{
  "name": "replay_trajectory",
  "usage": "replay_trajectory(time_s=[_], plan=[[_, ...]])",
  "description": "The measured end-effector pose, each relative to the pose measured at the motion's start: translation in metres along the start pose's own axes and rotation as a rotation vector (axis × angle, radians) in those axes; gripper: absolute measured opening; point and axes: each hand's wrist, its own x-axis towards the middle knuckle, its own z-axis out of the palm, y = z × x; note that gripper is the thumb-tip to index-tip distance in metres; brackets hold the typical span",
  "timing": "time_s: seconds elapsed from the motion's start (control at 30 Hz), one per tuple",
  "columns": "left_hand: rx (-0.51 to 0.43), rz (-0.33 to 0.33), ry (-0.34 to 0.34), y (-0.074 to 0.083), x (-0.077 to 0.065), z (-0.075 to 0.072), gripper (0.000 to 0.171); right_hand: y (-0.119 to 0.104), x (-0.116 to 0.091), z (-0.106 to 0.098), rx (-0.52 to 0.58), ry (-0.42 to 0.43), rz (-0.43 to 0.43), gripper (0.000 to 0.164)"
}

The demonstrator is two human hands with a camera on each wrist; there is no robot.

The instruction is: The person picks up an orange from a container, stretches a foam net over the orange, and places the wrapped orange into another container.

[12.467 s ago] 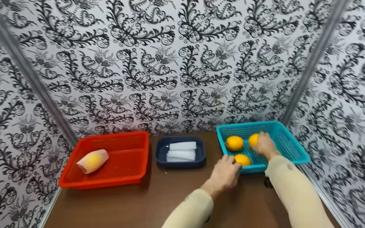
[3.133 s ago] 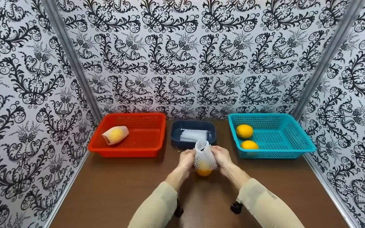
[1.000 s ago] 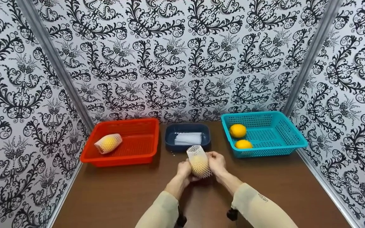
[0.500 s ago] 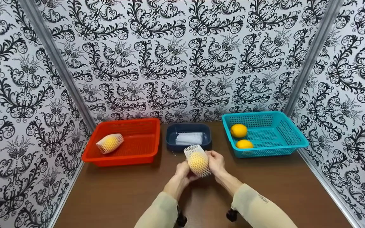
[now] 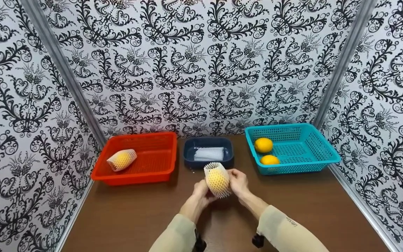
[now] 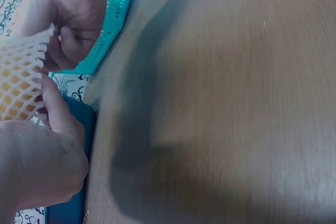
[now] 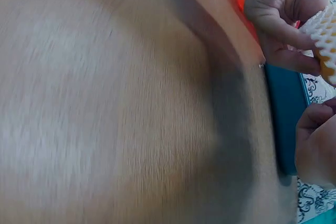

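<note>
Presently both hands (image 5: 201,192) (image 5: 238,182) grip a netted fruit (image 5: 218,180), while two bare fruits (image 5: 263,145) occupy the teal basket (image 5: 303,167).

Brown table (image 5: 135,217) with streaked wood grain, carrying along its far edge a red basket (image 5: 135,178) near the left corner, a dark blue tray (image 5: 196,163) at the middle and a turquoise basket (image 5: 299,169), lattice-pierced, near the right corner. Two fruits (image 5: 263,145) by the turquoise basket's left edge are orange-yellow, whereas white diamond mesh (image 5: 218,179) between the cream sleeves (image 5: 289,227) shows paler yellow through its openings, as does the white netting (image 5: 122,160) in the red basket. Behind, white wallpaper (image 5: 201,70) repeats black floral scrollwork, divided by grey posts (image 5: 342,63)
</note>
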Motion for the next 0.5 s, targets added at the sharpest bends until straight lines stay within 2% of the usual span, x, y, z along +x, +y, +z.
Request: replay_trajectory(time_s=[0.07,0.17,0.27,0.3,0.4,0.5], plan=[[0.012,0.009,0.013,0.000,-0.001,0.000,0.028,-0.001,-0.001,-0.003,-0.022,0.003,-0.063,0.023],[0.034,0.022,0.035,0.001,-0.002,0.000,0.032,-0.004,-0.005,-0.007,-0.041,0.012,-0.207,0.023],[0.027,0.038,0.064,0.002,-0.006,0.002,0.033,-0.005,-0.010,-0.010,-0.003,-0.037,-0.367,0.024],[0.018,0.045,0.072,0.002,-0.007,0.003,0.033,-0.005,-0.011,-0.010,0.019,-0.072,-0.399,0.030],[-0.006,0.076,0.079,0.003,-0.008,0.007,0.036,-0.004,-0.015,-0.008,0.027,-0.162,-0.439,0.061],[-0.003,0.108,0.057,0.001,-0.006,0.009,0.038,-0.004,-0.016,-0.005,-0.012,-0.174,-0.420,0.083]])
